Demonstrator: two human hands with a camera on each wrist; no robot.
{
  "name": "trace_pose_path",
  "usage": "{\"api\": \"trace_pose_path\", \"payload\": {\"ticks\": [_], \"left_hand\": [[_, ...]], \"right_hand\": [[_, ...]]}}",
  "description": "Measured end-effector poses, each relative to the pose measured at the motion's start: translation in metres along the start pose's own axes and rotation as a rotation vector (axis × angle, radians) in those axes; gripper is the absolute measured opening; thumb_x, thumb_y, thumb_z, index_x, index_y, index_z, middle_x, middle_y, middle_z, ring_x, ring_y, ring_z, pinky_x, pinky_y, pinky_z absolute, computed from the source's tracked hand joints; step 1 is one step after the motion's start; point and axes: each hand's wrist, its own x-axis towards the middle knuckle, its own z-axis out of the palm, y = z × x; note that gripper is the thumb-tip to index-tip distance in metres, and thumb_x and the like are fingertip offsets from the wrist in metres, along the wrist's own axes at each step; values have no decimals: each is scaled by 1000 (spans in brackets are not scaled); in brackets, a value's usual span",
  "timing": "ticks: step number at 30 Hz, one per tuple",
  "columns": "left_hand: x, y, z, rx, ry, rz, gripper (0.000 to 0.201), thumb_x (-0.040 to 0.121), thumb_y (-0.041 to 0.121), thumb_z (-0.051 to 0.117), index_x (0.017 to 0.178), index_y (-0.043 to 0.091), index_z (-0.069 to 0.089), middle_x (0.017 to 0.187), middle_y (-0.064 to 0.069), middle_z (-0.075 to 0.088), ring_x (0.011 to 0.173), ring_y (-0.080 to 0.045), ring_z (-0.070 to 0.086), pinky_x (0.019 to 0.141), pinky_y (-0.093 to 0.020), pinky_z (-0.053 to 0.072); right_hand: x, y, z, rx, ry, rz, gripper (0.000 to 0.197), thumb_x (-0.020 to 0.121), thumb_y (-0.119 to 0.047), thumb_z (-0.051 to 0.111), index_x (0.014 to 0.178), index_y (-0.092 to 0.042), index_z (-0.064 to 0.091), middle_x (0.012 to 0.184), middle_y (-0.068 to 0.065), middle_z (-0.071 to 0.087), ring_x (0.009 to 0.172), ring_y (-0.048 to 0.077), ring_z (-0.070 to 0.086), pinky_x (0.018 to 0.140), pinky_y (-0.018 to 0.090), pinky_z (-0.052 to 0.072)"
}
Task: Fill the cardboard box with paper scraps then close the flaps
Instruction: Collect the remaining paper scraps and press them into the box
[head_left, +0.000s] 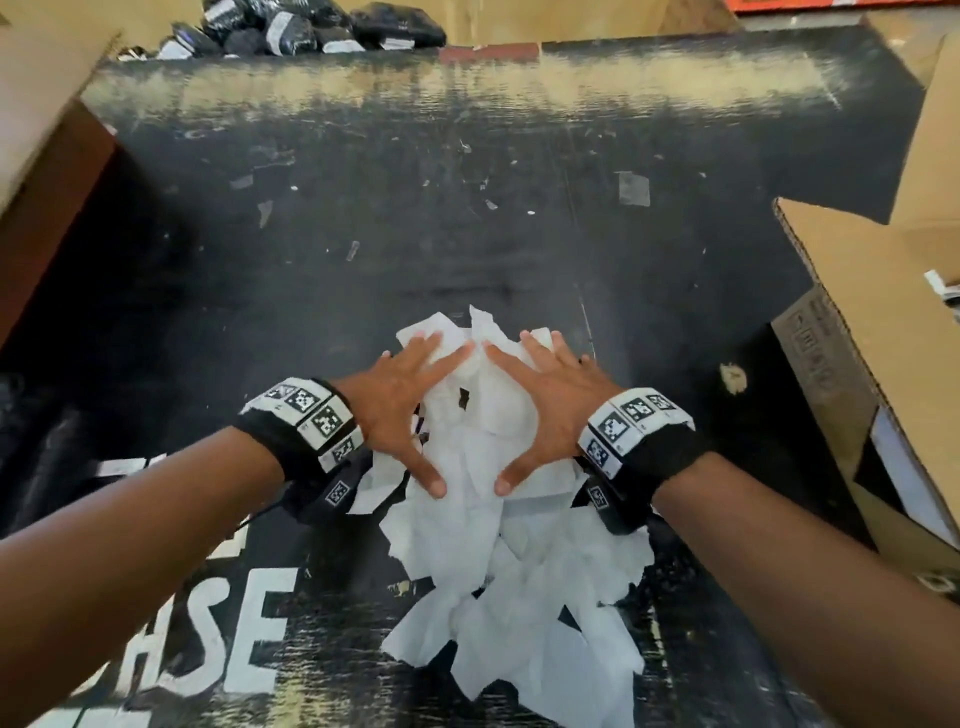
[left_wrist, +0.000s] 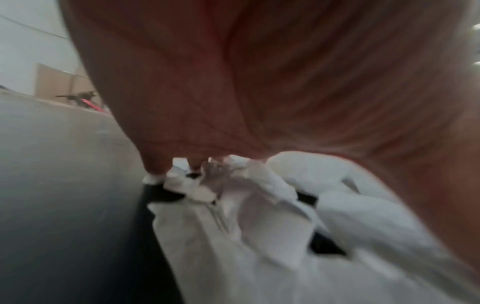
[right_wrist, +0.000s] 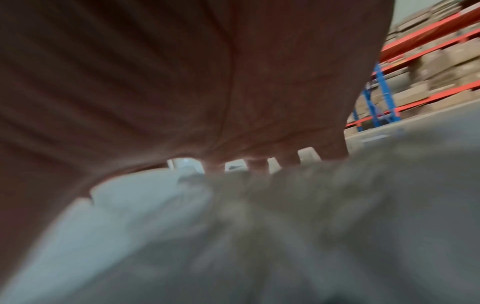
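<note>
A heap of white paper scraps (head_left: 498, 545) lies on the black table (head_left: 363, 234), in front of me at the near middle. My left hand (head_left: 410, 400) lies flat on the heap's far left part, fingers spread and straight. My right hand (head_left: 545, 400) mirrors it on the far right part, thumbs pointing at each other. In the left wrist view the palm (left_wrist: 233, 82) hovers over crumpled scraps (left_wrist: 246, 236); in the right wrist view the palm (right_wrist: 182, 82) covers blurred scraps (right_wrist: 155, 216). A cardboard box (head_left: 883, 364) with raised flaps stands at the table's right edge.
Another cardboard piece (head_left: 41, 130) leans in at the far left. Black wrapped packages (head_left: 311, 26) are piled beyond the table's far edge. Small paper bits (head_left: 634, 187) dot the tabletop. White painted letters (head_left: 208, 639) mark the near left.
</note>
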Motion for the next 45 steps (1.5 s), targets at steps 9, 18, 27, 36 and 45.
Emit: {"api": "trace_pose_path", "payload": {"ticks": [9,18,27,36,45], "left_hand": [[-13,24,22,-191,400,20,44,69,40,85,96,22,56,102,6,65,99,-29,65,76,-34,49],[-41,61,-16,-300,780,49,15,80,27,68,89,14,65,73,3,68,67,-22,64,60,-32,48],[-105,102,42,-174,901,282,54,83,18,80,134,17,63,136,6,61,123,-10,59,103,-16,43],[-138,102,138,49,310,265,120,62,94,59,160,41,14,170,-3,-4,155,-23,-17,125,-57,-1],[-162,79,85,-200,551,-56,127,53,96,64,158,46,14,169,9,-6,156,-18,-14,120,-65,18]], "right_hand": [[22,-27,11,-48,324,-174,42,75,-46,70,111,-27,58,110,-3,64,107,25,58,93,29,36],[-12,-38,-50,62,524,-133,5,83,-34,55,87,-31,55,86,-6,63,84,24,63,68,30,41],[-127,-41,-6,141,618,-305,63,74,-44,74,132,-29,56,129,-3,57,115,19,54,94,34,45],[-169,-30,115,-120,186,-229,138,56,-94,57,157,-34,-14,163,5,-28,149,29,-26,120,59,8],[-211,-24,67,9,249,-197,149,40,-97,63,156,-42,-14,163,-4,-29,148,24,-30,121,57,-3]]}}
